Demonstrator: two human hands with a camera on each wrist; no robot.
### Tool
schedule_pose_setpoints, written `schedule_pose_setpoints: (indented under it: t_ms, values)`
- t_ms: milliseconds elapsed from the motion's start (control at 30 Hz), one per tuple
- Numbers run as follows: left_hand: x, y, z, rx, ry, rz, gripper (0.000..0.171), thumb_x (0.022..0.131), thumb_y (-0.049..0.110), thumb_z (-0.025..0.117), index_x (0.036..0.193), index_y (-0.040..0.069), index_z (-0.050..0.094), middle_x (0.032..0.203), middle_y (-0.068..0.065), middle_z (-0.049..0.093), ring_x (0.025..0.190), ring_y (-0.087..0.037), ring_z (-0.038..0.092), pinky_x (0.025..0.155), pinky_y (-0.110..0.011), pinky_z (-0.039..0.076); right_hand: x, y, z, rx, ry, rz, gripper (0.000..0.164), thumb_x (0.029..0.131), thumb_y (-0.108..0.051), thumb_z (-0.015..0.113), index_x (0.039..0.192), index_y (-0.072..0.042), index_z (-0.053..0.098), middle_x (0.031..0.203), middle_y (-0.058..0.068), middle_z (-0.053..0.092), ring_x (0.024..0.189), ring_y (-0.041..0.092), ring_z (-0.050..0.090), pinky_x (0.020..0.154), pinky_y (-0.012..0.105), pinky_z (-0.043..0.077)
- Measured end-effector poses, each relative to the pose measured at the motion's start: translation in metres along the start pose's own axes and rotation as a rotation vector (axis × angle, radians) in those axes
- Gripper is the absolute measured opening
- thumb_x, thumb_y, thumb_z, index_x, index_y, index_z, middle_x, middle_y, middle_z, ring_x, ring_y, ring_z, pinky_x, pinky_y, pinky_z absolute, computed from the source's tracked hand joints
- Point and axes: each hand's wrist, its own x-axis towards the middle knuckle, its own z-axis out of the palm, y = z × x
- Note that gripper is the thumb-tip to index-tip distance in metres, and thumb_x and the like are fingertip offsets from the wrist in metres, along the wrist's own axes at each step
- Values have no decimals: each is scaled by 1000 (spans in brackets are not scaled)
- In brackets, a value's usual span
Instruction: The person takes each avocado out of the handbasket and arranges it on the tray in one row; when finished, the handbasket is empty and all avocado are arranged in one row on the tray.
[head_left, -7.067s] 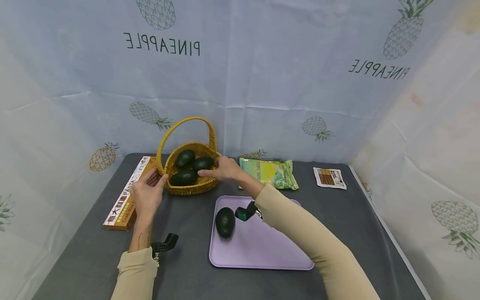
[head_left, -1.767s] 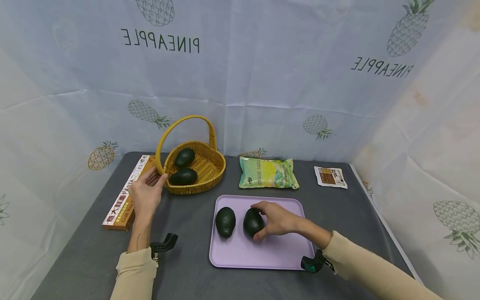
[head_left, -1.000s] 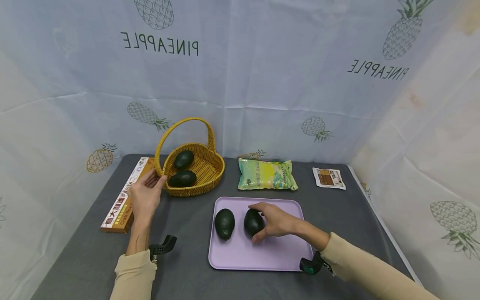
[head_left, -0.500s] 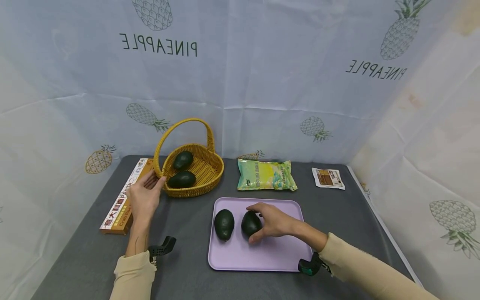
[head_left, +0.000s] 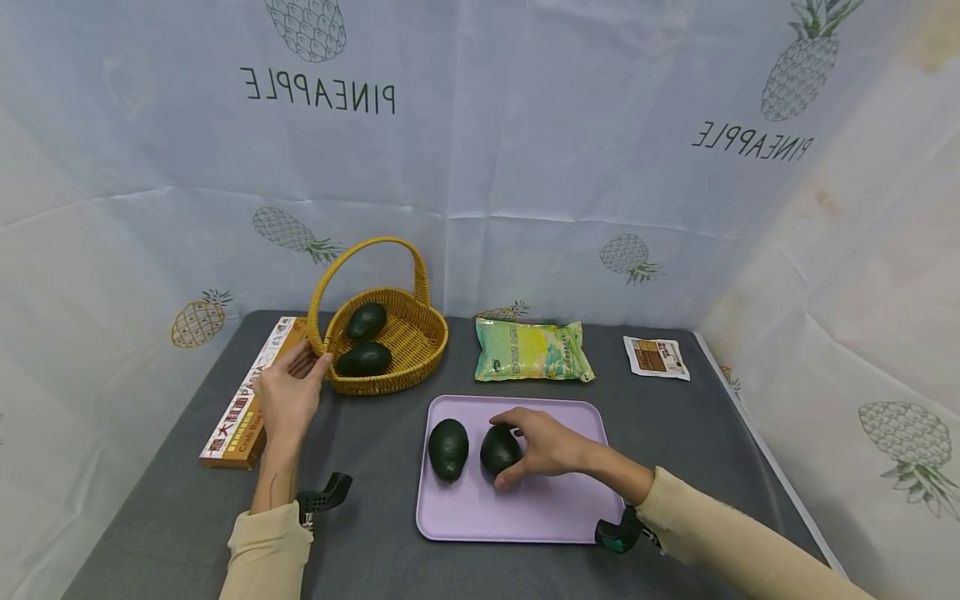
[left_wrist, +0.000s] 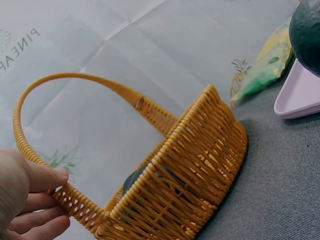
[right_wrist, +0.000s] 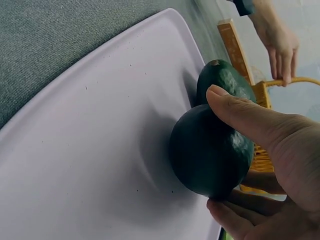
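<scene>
A yellow wicker basket (head_left: 420,350) stands at the back left with two dark green avocados, a rear one (head_left: 367,321) and a front one (head_left: 363,360). My left hand (head_left: 291,392) pinches the base of its handle between thumb and fingers, as the left wrist view also shows. On the lilac tray (head_left: 540,517) lies an avocado (head_left: 448,450) at the left. Just right of it, my right hand (head_left: 547,446) grips another avocado (head_left: 500,451), thumb on one side and fingers on the other. In the right wrist view this held avocado (right_wrist: 210,155) partly covers the one behind it.
An orange and white pasta box (head_left: 251,400) lies left of the basket, beside my left hand. Behind the tray is a green and yellow packet (head_left: 534,352). A small brown and white sachet (head_left: 657,357) lies at the back right. A pineapple-print cloth (head_left: 525,150) hangs behind the table.
My right hand has carried one avocado from the basket to the tray, then shifted it slightly left toward the other avocado. The left hand has kept hold of the basket handle.
</scene>
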Motion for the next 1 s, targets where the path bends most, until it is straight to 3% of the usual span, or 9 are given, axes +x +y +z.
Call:
schedule_pose_setpoints:
  t_ms: [733, 1000]
  values:
    - [1, 1, -1, 9, -12, -28, 50, 98, 23, 77, 143, 5, 64, 135, -19, 70, 120, -35, 71, 99, -49, 60, 0, 4, -2, 6, -35, 8, 92, 75, -40, 96, 148, -1, 55, 148, 16, 59, 131, 38, 60, 108, 55, 54]
    - [0, 1, -2, 6, -14, -33, 51, 98, 23, 77, 143, 5, 64, 135, -19, 70, 120, -35, 71, 99, -50, 60, 2, 1, 0, -16, -10, 1, 88, 75, -42, 95, 144, -1, 59, 142, 14, 64, 128, 35, 63, 104, 49, 57]
